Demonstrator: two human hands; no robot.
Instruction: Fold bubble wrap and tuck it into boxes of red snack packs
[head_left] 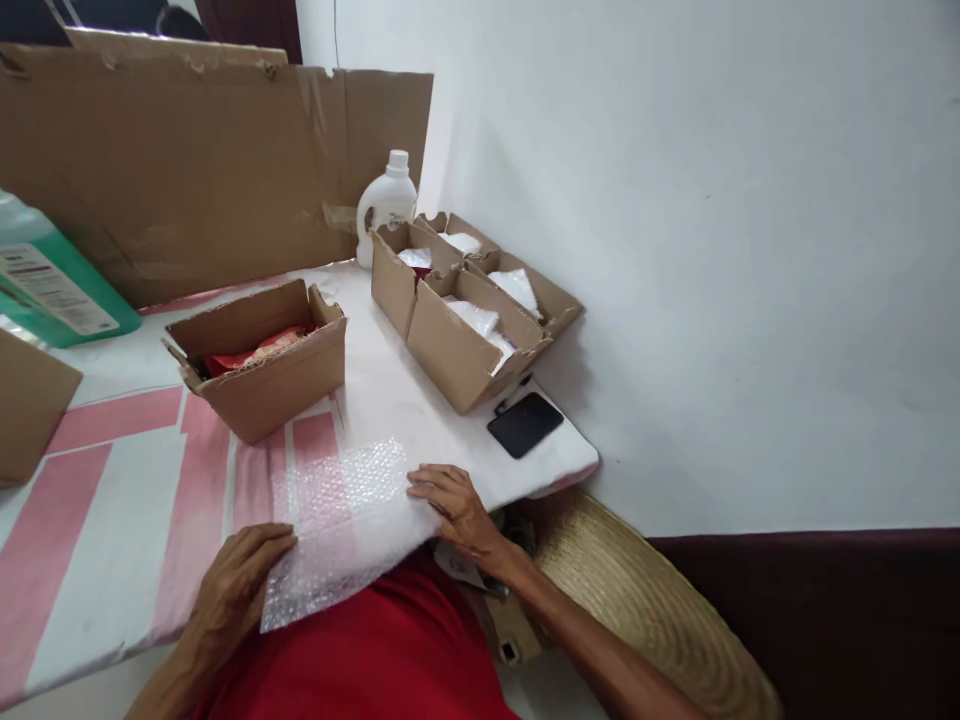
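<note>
Clear bubble-wrap sheet [341, 530] flat at the near edge of the pink-and-white covered bench [112, 520], overhanging it slightly. Left hand [236, 585] resting on the sheet's left edge, fingers spread; right hand [454, 505] pressing its right edge, fingers flat, gripping nothing. Open brown cardboard box [262, 360] farther back, mid-bench.

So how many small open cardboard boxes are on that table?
3 fully seen: one holding red packets mid-table, two with white bags by the wall. A partial brown box sits at left; others may be hidden.
</note>
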